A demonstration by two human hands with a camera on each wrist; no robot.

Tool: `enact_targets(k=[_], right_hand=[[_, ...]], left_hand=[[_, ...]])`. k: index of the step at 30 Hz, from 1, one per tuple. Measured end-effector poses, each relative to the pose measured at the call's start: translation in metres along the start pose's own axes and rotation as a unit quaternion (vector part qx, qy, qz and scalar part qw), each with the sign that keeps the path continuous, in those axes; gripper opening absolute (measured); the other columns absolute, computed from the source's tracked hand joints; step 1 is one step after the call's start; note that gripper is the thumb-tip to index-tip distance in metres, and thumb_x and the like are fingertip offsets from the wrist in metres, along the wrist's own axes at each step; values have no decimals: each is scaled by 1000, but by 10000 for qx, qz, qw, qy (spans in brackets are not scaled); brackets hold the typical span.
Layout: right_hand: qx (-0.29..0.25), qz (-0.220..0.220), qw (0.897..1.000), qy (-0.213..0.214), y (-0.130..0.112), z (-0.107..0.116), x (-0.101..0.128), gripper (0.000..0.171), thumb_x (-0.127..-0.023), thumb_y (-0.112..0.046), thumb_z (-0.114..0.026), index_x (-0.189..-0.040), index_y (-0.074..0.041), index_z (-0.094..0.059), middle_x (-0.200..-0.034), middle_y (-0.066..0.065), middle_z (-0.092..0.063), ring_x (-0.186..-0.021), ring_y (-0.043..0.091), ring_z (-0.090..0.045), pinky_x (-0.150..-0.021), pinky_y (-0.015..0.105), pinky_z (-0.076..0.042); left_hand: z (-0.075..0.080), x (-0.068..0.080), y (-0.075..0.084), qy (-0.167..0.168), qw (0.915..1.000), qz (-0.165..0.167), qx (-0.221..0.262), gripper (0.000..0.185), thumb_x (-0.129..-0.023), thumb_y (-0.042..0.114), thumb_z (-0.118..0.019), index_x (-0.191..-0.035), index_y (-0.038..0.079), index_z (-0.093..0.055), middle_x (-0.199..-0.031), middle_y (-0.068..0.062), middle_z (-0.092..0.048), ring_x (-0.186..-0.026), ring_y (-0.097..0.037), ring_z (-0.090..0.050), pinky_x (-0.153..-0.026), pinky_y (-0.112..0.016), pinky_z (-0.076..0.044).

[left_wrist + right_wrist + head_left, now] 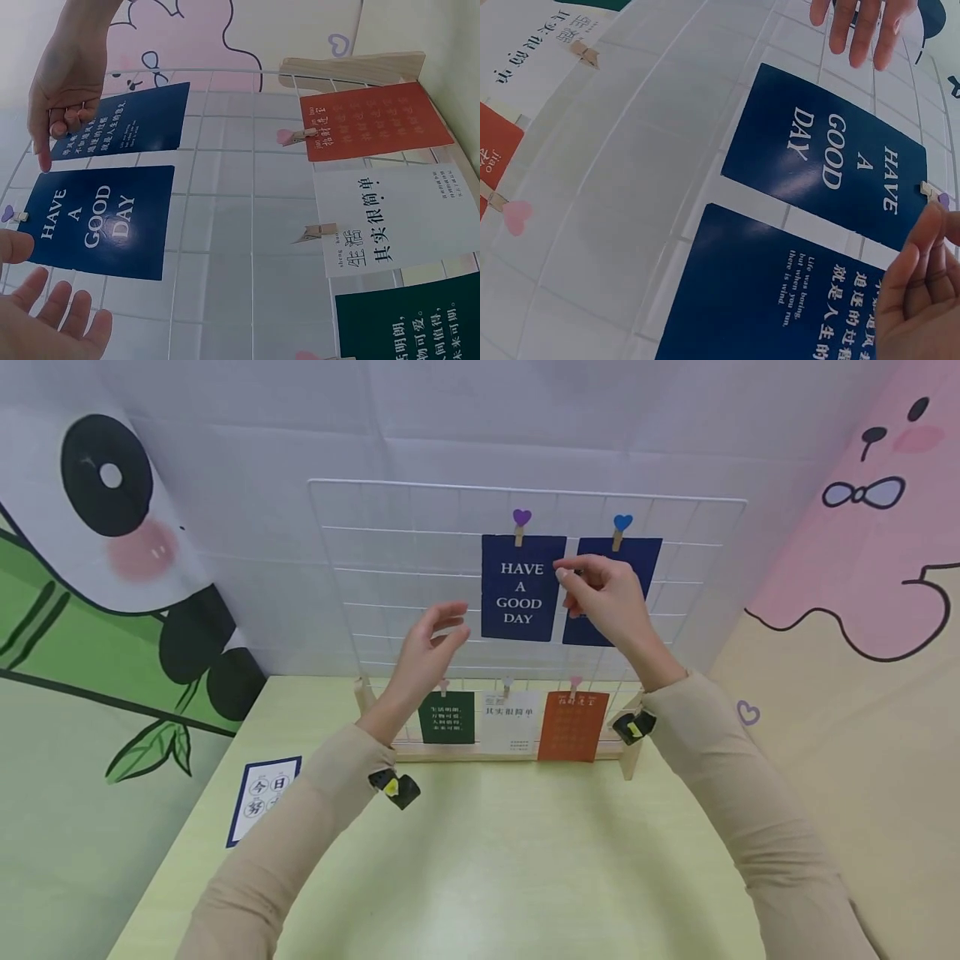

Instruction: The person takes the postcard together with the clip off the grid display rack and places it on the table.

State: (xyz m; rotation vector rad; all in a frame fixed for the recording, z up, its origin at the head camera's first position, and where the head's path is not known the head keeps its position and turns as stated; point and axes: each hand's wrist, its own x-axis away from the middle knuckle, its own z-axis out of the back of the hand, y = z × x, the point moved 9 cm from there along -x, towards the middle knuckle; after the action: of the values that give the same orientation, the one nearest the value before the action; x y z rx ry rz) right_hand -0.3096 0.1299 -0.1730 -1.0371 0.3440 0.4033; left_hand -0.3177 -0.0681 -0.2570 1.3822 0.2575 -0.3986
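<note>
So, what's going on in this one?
A person has both hands up at a white wire grid rack. The right hand is at the upper right edge of the blue "HAVE A GOOD DAY" card; whether it touches is unclear. The left hand is off its left side, fingers relaxed. That card hangs from a purple heart clip, beside a second blue card. Green, white and orange cards hang below; another card lies on the table.

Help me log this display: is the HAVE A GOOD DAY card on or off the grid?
On: a purple-heart clip grips the card by its top edge on the grid.
</note>
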Motion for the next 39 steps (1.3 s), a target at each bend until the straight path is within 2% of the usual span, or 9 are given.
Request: enact_targets(k=[8,13,20,27,32,39], right_hand=[[-72,102,9999,84,-8,-1,-7,26,-90,-13,-52,-111,1,-59,-68,19,-55,-55,21,-52,-56,27,-46],[-83,136,9997,169,-14,-1,-12,27,-90,-13,-51,-113,0,-58,-66,15,-54,-55,23,-52,-57,26,-46],[-232,334,9990,172,12,-8,-37,32,-89,-24,-54,-117,-10,-57,-64,10,-56,-53,20,-53,-57,30,-46],[-305,209,9993,33,8,-16,-45,37,-89,-24,-52,-126,-18,-49,-67,12,-56,-55,22,-52,-57,27,-46],[-351,43,9994,-66,5,-20,-50,40,-90,-25,-50,-129,-17,-46,-68,13,-56,-58,24,-52,-60,26,-47],[-511,-131,9985,-123,6,-26,-54,41,-90,-27,-50,-129,-14,-46,-65,12,-55,-56,21,-52,-61,24,-48]], left_hand=[[-4,-6,6,8,10000,-81,-32,35,-89,9,-52,-123,2,-45,-122,-9,-47,-111,-18,-43,-91,-27,-35],[-7,-10,7,-3,10000,-75,6,38,-89,7,-51,-126,3,-43,-125,-9,-45,-113,-17,-42,-93,-26,-34],[-14,-3,33,-68,9998,85,162,43,-89,1,-47,-130,-6,-35,-132,-17,-37,-120,-26,-35,-95,-26,-32],[-17,-9,28,-9,9997,229,58,44,-90,5,-48,-131,-3,-34,-133,-14,-37,-121,-21,-35,-95,-22,-31],[-19,-14,23,31,9994,300,152,44,-90,5,-48,-131,-3,-34,-132,-14,-39,-120,-21,-36,-94,-20,-31],[-20,-27,0,95,9989,363,297,43,-90,10,-50,-131,4,-38,-127,-8,-44,-115,-14,-41,-93,-19,-32]])
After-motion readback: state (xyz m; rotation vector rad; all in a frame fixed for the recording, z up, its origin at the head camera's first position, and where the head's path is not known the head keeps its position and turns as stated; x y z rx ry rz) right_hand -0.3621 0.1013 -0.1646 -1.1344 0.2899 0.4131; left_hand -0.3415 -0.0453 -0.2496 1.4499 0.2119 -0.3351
